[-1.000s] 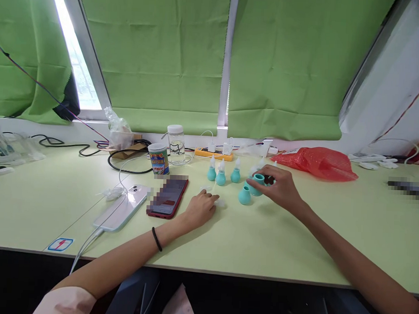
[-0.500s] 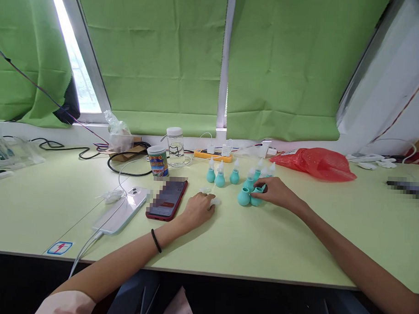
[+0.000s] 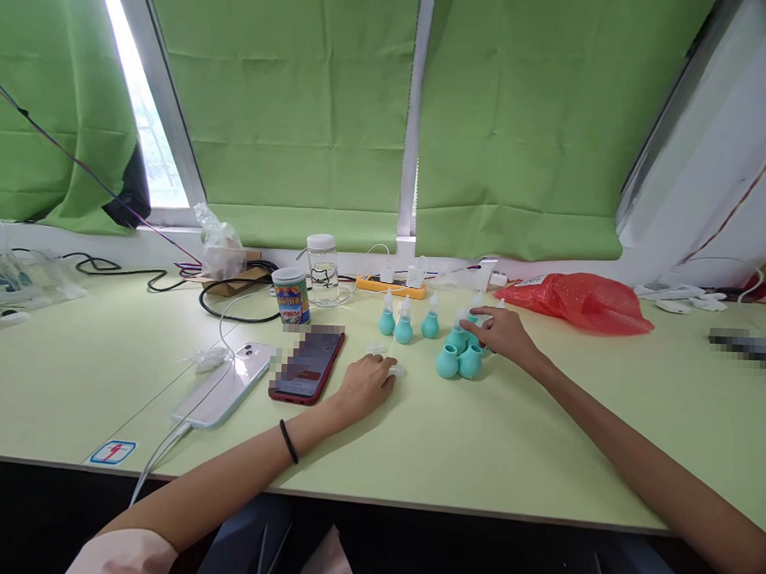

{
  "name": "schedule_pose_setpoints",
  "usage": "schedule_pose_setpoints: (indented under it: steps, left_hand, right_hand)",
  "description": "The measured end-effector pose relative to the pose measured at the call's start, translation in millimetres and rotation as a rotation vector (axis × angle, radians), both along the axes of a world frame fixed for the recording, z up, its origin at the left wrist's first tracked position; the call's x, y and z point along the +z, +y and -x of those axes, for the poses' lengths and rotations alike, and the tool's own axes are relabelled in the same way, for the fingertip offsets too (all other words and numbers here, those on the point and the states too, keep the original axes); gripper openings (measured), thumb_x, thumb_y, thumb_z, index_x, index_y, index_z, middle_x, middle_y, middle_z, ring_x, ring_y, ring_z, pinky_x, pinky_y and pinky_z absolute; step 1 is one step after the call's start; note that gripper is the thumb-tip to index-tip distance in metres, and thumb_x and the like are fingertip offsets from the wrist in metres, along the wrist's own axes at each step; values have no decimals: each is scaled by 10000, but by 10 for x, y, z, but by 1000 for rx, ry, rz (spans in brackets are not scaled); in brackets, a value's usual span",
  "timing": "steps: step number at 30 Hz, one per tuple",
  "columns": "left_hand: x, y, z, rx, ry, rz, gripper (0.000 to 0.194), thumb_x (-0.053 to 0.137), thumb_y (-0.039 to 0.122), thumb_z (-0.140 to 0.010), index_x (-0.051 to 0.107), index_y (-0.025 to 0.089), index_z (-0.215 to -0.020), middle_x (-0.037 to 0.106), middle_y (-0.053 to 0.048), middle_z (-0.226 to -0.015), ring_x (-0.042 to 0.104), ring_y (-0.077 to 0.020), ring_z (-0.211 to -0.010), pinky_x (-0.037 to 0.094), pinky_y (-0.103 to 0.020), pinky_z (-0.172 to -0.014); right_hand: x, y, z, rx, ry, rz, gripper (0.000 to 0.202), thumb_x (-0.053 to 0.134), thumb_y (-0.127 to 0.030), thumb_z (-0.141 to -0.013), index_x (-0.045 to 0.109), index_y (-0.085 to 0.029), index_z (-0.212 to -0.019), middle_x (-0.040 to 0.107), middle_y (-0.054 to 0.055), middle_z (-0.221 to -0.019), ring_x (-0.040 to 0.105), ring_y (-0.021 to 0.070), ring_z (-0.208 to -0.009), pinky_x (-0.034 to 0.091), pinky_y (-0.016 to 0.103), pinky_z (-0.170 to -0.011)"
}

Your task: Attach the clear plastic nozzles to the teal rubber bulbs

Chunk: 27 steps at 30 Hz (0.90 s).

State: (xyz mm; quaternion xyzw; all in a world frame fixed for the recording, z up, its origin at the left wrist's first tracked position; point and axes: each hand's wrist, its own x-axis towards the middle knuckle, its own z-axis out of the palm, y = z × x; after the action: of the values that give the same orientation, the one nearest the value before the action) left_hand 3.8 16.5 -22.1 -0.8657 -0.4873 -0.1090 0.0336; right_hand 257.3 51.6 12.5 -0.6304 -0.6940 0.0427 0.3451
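Note:
My left hand lies on the table with fingers loosely spread, its fingertips by a small clear plastic tip. Another clear tip lies just beyond the fingers. My right hand hovers over a cluster of teal squeeze bulbs, thumb and index finger apart beside the clear nozzles at the back, which they partly hide. In front of it stand two bulbs with open tops, a left one and a right one. To the left stand three nozzled bulbs, one of them the nearest bulb.
A red-cased phone and a white phone with a cable lie left of my left hand. Behind them stand a printed tub and a clear jar. An orange power strip and red plastic bag lie farther back.
My right hand has moved back and up from the front right open-topped bulb to the nozzles behind, uncovering that bulb. My left hand stays nearly in place.

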Motion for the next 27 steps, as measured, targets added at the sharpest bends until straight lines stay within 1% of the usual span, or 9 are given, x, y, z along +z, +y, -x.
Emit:
schedule_pose_setpoints:
  steps: [3,8,10,12,16,19,20,23,27]
  left_hand:
    - [6,-13,-3,-9,1,12,296,345,242,-802,483,182,-1057,568,-85,-897,520,-196,-869,401,-286,-709]
    - [-25,1,6,-56,4,-9,303,315,229,-816,461,169,-1075,568,-94,-888,519,-200,-862,398,-293,-710]
    - [-41,14,11,-64,19,-18,304,301,216,-820,449,159,-1079,570,-96,-874,522,-200,-847,399,-297,-703]
    - [-49,22,15,-61,46,-27,303,287,211,-823,441,153,-1077,572,-96,-850,527,-201,-823,404,-299,-681]
    - [-36,25,18,-27,102,-64,291,277,228,-827,442,155,-1055,573,-93,-815,528,-212,-792,409,-302,-629]
    - [-19,31,24,7,131,-82,277,279,247,-826,463,159,-1014,571,-96,-807,525,-221,-786,409,-303,-604]
    - [-16,36,28,14,138,-85,273,280,254,-826,471,160,-997,571,-96,-803,525,-225,-782,408,-303,-595]
    - [-27,64,49,17,143,-94,278,279,272,-825,474,164,-990,571,-94,-792,532,-230,-756,406,-304,-571]
    - [-59,100,78,-25,109,-101,329,232,289,-841,423,161,-1076,564,-89,-771,540,-212,-723,401,-304,-587]
  right_hand:
    - [11,83,43,2,0,45,435,481,-447,-675,584,-99,-914,528,-8,-362,515,141,-385,422,263,-482]
    - [17,132,115,48,-11,64,318,475,-399,-683,602,-118,-762,511,-16,-349,476,120,-331,384,232,-409]
    - [50,137,135,57,-11,37,322,462,-397,-697,588,-122,-809,523,-16,-386,481,120,-351,390,235,-429]
    - [130,132,157,38,-18,-87,344,464,-408,-700,569,-124,-861,535,-8,-443,502,127,-410,407,247,-484]
    - [398,2,267,-17,2,-502,293,467,-427,-711,548,-155,-786,543,23,-597,510,134,-522,421,264,-554]
    - [547,-243,436,48,131,-687,254,438,-422,-742,499,-177,-761,534,52,-784,525,142,-657,439,265,-605]
    - [559,-339,500,107,187,-694,243,411,-416,-763,480,-184,-786,528,59,-836,525,154,-734,443,266,-622]
    - [465,-603,672,340,343,-561,215,321,-396,-814,402,-203,-865,543,53,-866,529,150,-769,438,275,-639]
    - [155,-775,795,533,300,-161,208,300,-391,-827,389,-203,-820,543,-6,-661,506,113,-587,394,226,-526]
